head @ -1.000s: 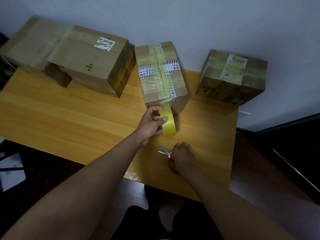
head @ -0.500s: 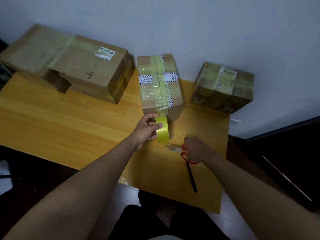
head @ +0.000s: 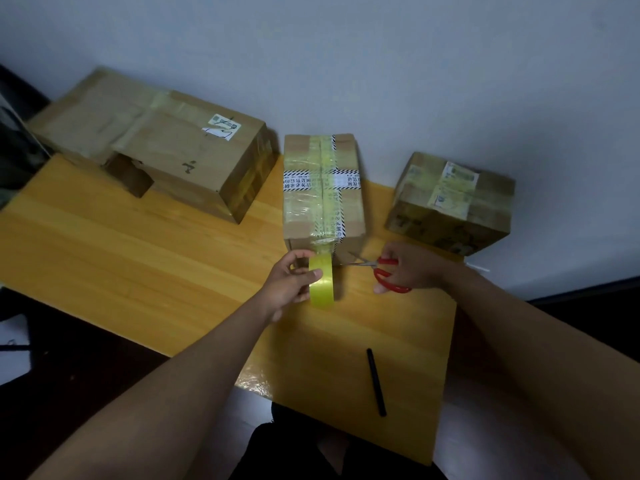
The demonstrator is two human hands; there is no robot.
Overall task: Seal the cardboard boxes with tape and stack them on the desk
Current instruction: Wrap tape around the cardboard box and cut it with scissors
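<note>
Three cardboard boxes stand on the wooden desk (head: 138,258): a large box (head: 180,157) at the back left, a narrow middle box (head: 322,188) wrapped in yellowish tape, and a small box (head: 453,202) at the right. My left hand (head: 289,284) grips a yellow tape roll (head: 322,280) just in front of the middle box, with a strip of tape running from the roll up onto the box's front. My right hand (head: 408,266) holds red-handled scissors (head: 377,268), blades parted and pointing left toward that strip.
A black pen (head: 376,382) lies on the desk near its front right edge. The white wall runs right behind the boxes. Dark floor lies beyond the desk's left and right edges.
My right hand has lifted the scissors off the desk and brought them up to the tape beside the middle box. The left hand keeps the roll in place.
</note>
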